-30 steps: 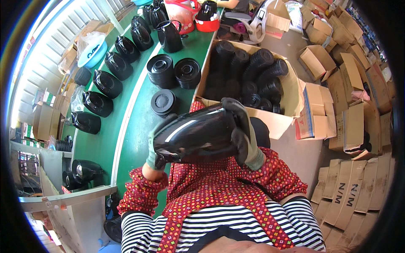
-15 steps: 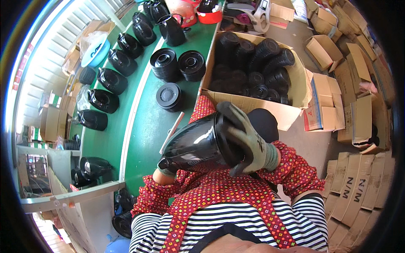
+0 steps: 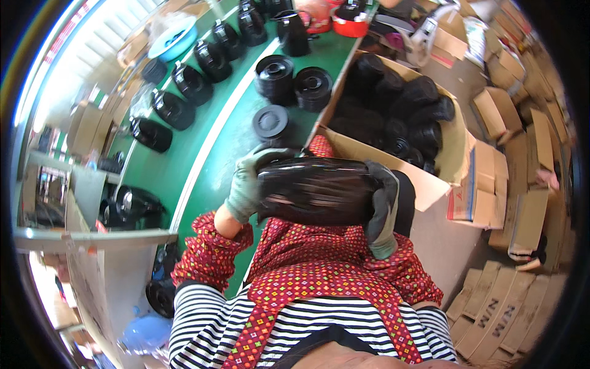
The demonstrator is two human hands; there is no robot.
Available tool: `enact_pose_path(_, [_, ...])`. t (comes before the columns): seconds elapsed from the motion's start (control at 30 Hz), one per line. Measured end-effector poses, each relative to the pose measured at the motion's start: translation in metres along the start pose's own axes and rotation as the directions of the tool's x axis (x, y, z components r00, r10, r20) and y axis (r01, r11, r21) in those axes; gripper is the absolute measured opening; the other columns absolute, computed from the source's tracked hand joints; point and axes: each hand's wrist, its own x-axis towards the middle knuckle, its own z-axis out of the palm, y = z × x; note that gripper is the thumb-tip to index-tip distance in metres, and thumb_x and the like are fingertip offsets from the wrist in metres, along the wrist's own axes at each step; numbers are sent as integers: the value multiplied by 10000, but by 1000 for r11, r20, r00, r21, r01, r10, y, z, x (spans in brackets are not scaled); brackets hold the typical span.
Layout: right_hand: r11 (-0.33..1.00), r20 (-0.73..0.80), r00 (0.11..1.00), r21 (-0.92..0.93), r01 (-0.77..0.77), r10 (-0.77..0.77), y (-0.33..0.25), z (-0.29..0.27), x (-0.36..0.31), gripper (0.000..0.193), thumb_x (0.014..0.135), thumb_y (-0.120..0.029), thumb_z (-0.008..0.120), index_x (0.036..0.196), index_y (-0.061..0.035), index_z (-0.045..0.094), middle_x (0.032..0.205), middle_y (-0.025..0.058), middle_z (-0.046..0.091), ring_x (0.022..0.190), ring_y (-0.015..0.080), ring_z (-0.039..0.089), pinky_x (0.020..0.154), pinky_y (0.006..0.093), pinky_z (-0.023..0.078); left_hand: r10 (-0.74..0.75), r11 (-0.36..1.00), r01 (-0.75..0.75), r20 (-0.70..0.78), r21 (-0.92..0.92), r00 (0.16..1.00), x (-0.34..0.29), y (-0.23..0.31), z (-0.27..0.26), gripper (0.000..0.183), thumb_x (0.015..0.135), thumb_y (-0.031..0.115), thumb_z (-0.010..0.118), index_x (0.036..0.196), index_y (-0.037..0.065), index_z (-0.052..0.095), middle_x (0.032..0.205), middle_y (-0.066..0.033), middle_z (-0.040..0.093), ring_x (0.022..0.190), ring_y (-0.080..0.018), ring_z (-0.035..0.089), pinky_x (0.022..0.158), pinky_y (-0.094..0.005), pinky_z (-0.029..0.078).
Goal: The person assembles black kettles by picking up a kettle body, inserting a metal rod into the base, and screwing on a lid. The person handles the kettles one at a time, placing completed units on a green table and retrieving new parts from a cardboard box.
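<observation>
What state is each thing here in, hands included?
Black vessel, held on its side
Left hand, gloved, gripping the vessel's left end
Right hand, gloved, gripping the vessel's right end
Large carton, open, holding black parts
Black discs, stacked on the green table
Black jugs, lined up

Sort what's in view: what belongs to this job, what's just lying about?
Job, apparently:
- glossy black vessel, between left hand and right hand
- similar black vessels on the green table
- stacked black round parts, perhaps

Lying about, apparently:
- light blue basin
- red basin
- cardboard boxes
</observation>
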Motion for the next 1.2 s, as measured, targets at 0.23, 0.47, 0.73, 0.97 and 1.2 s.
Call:
enact_pose_path(0.23, [940,477,865,-199,277,-154,-36,22,21,872,801,-26,813,1581,-17,422,1580,216,472,1489,396,451,1235,480,381,-300,803,82,281,591,912,27,65,6,709,817,229,809,1460,83,550,1482,-298,526,1173,-483,664,996,-497,563])
enact_pose_path(0.47, [941,585,811,-282,186,15,-46,-13,32,920,742,-33,856,1571,-52,458,1587,204,495,1509,404,434,1246,487,373,137,977,-176,279,121,950,3,55,-39,926,743,141,905,1566,91,483,1609,-262,427,1524,-466,385,1229,-504,377])
enact_pose_path(0.73, [752,732,678,-479,453,58,-76,-14,40,829,707,-181,901,1466,-137,571,1597,307,413,1392,486,508,1135,536,446,90,894,-273,455,356,886,-11,45,6,846,689,435,924,1453,217,634,1686,-355,198,1546,-561,263,1254,-602,300])
enact_pose_path(0.97, [617,709,699,-593,517,96,-83,-1,38,713,683,-251,920,1328,-103,654,1505,359,462,1273,494,593,1053,543,510,82,831,-404,632,384,770,21,51,1,741,673,405,925,1372,270,720,1721,-327,138,1597,-518,169,1262,-641,252])
enact_pose_path(1.2, [661,683,712,-611,436,162,-78,4,42,553,739,-277,860,1250,-159,686,1526,349,432,1280,485,566,1066,553,478,283,847,-453,484,278,828,15,27,23,592,656,522,897,1161,229,804,1615,-286,345,1547,-507,272,1246,-710,204])
